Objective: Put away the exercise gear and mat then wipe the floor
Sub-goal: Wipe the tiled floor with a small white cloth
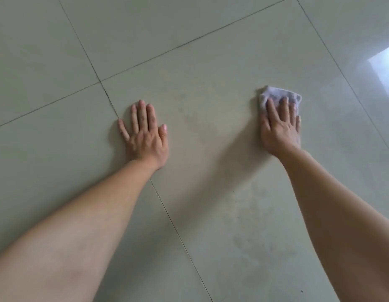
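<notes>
Your right hand (280,129) presses the cloth (280,98) flat, fingers spread; your left hand (145,136), well left of the cloth, rests splayed on the floor (211,62).

1. Left hand (145,138): bare, with a short nail showing on the thumb.
2. Right hand (280,131): bare, knuckle ridges faintly visible.
3. Left forearm (80,225) and right forearm (333,203): uncovered from wrist to frame edge.

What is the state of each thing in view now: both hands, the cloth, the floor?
Left hand: flat on the floor, fingers straight, holds nothing.
Right hand: fingers straight, pressing the cloth.
Cloth: bunched, on the floor under that hand's fingers.
Floor: glossy, with faint smudges.
</notes>
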`<state>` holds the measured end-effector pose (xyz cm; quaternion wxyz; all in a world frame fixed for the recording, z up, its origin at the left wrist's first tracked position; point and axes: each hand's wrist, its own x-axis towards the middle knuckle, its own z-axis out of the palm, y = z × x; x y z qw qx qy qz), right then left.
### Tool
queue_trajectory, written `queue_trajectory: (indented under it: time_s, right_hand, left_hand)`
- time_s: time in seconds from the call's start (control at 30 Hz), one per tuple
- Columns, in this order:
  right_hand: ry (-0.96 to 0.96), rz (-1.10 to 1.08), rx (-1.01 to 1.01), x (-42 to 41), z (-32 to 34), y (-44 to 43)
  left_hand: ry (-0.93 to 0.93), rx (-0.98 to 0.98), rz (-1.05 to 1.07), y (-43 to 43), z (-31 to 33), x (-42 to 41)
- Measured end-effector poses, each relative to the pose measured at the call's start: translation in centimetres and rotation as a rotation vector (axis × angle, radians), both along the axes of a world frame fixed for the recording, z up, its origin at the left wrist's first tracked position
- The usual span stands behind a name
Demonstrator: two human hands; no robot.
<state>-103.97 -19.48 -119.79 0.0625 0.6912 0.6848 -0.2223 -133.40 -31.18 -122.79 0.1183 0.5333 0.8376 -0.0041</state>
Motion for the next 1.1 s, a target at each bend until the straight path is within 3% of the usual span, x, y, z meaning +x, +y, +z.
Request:
queue_trajectory:
  time_s: [0.03,0.1,0.27,0.37,0.43,0.57,0.63,0.73,0.83,0.97,1.03,1.1]
  right_hand:
    - [-0.024,-0.071,-0.013,-0.6,0.0,0.2]
    - [-0.022,-0.005,0.021,-3.7,-0.3,-1.1]
    - [0.086,0.491,0.013,-11.8,0.3,-6.4]
    - [0.165,0.787,0.050,-12.3,-0.1,-4.4]
    - [0.170,0.761,0.086,-11.1,-0.7,0.2]
    - [0.046,0.323,0.065,-9.9,-0.5,9.7]
    - [0.022,0.228,0.075,-12.2,-0.6,11.4]
    - [0.048,0.369,0.136,-18.3,-1.1,9.6]
    - [0.113,0.722,0.127,-24.0,-0.7,5.0]
    - [0.160,1.032,0.139,-22.5,-1.7,6.8]
    - [0.161,0.918,0.227,-18.2,-3.0,11.2]
    - [0.064,0.583,0.233,-12.5,-2.8,15.7]
  left_hand:
    - [-0.001,-0.025,0.000,0.0,0.1,0.1]
    - [-0.006,-0.074,0.000,0.0,0.3,0.0]
    - [-0.044,-0.129,-0.002,0.5,1.3,0.1]
    - [-0.030,-0.135,0.011,0.5,1.3,0.1]
    - [-0.044,-0.167,0.005,0.6,1.5,0.0]
    - [-0.094,-0.273,-0.003,1.0,1.2,-0.7]
    - [-0.114,-0.292,-0.016,1.1,1.3,-0.9]
    - [-0.114,-0.255,-0.026,0.8,1.1,-0.9]
    - [-0.079,-0.259,-0.026,0.7,1.1,-0.9]
    - [-0.069,-0.276,-0.014,0.8,1.2,-0.9]
    - [-0.070,-0.287,-0.016,0.8,1.4,-0.9]
    - [-0.076,-0.313,-0.015,0.8,1.5,-0.8]
